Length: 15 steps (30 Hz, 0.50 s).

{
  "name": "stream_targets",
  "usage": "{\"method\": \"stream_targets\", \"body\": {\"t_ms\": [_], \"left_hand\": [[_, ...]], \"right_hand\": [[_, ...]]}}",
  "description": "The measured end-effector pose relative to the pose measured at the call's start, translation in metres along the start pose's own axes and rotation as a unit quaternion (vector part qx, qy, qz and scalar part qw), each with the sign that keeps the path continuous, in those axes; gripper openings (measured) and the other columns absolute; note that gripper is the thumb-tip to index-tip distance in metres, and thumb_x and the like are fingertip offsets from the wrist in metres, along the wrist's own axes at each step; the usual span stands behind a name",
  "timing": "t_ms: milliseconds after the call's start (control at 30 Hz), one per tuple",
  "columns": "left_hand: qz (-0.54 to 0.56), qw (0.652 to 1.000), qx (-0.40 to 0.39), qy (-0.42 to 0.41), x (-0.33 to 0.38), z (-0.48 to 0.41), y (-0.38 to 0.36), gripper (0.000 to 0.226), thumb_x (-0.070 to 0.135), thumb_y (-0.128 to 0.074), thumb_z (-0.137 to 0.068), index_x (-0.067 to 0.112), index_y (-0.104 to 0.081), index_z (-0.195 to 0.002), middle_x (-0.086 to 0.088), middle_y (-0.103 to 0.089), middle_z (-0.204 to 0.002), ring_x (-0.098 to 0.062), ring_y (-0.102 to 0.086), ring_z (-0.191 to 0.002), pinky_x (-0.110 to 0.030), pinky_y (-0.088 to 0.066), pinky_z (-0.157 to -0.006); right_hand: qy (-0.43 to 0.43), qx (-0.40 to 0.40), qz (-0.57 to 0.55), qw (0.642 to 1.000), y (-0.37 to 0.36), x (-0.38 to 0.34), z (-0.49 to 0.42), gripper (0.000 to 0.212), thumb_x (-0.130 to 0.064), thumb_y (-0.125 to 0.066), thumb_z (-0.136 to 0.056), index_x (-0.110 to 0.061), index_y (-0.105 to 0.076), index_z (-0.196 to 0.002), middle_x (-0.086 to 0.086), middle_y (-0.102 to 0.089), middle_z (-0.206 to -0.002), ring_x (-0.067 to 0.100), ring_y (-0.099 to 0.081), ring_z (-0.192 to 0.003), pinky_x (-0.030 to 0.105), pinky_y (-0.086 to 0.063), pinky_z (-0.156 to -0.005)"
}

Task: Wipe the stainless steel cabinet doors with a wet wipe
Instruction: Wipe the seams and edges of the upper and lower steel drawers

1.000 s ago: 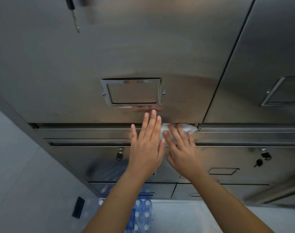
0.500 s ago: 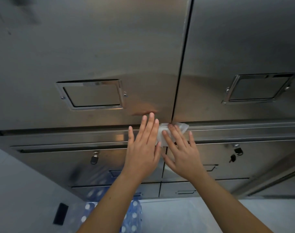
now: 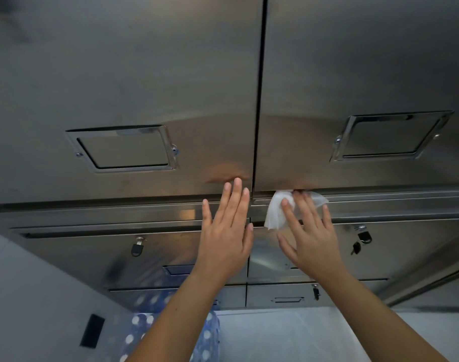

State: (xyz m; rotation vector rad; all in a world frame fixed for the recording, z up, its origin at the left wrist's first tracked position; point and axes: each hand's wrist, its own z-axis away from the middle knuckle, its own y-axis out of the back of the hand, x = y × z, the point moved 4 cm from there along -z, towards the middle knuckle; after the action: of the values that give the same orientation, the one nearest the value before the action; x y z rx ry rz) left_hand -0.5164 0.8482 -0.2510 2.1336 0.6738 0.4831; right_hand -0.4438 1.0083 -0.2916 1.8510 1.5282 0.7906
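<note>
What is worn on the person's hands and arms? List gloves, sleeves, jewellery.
Nothing worn is visible. The left hand and right hand are bare, without gloves, rings or watch. Both forearms are uncovered down to the frame's bottom edge, with no sleeve showing. Fingernails look short.

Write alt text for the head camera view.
The right hand presses a white wet wipe to the bottom edge of the right steel cabinet door; the left hand lies flat on the left door beside it.
</note>
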Motion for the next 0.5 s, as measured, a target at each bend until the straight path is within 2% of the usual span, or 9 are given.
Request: {"method": "stream_targets", "body": {"t_ms": [133, 267, 400, 500], "left_hand": [[-0.002, 1.0, -0.001, -0.004, 0.008, 0.001, -0.003, 0.06, 0.029, -0.036, -0.091, 0.008, -0.023, -0.147, -0.006, -0.017, -0.156, -0.016, -0.002, -0.146, -0.062, -0.007, -0.105], [-0.004, 1.0, -0.008, -0.004, 0.012, -0.002, -0.007, 0.06, 0.029, -0.035, -0.091, 0.009, -0.022, -0.147, -0.006, -0.016, -0.156, -0.015, -0.001, -0.146, -0.061, -0.007, -0.105], [-0.003, 1.0, -0.016, 0.003, 0.013, -0.004, -0.009, 0.063, 0.029, -0.036, -0.091, 0.01, -0.019, -0.148, -0.004, -0.015, -0.156, -0.016, -0.005, -0.146, -0.06, -0.006, -0.106], [-0.009, 1.0, -0.027, 0.008, 0.012, -0.004, -0.01, 0.062, 0.03, -0.035, -0.092, 0.011, -0.018, -0.148, -0.004, -0.013, -0.157, -0.018, -0.01, -0.145, -0.06, -0.006, -0.105]], "right_hand": [[-0.023, 0.012, -0.014, 1.0, -0.001, -0.02, -0.011, 0.061, -0.046, -0.043, -0.091, -0.007, -0.042, -0.138, 0.022, -0.046, -0.138, 0.035, -0.037, -0.132, 0.055, -0.023, -0.106], [-0.034, 0.008, -0.022, 0.999, -0.004, -0.039, -0.019, 0.057, -0.048, -0.028, -0.098, -0.012, -0.042, -0.139, 0.019, -0.048, -0.138, 0.032, -0.037, -0.131, 0.053, -0.016, -0.109], [-0.036, 0.008, 0.005, 0.999, -0.003, -0.015, -0.008, 0.059, -0.045, -0.046, -0.089, -0.019, -0.039, -0.142, 0.015, -0.047, -0.141, 0.031, -0.037, -0.133, 0.052, -0.011, -0.111], [-0.048, 0.009, 0.018, 0.999, -0.001, 0.0, -0.001, 0.061, -0.045, -0.046, -0.088, -0.018, -0.037, -0.143, 0.017, -0.044, -0.142, 0.032, -0.034, -0.135, 0.054, -0.012, -0.111]]}}
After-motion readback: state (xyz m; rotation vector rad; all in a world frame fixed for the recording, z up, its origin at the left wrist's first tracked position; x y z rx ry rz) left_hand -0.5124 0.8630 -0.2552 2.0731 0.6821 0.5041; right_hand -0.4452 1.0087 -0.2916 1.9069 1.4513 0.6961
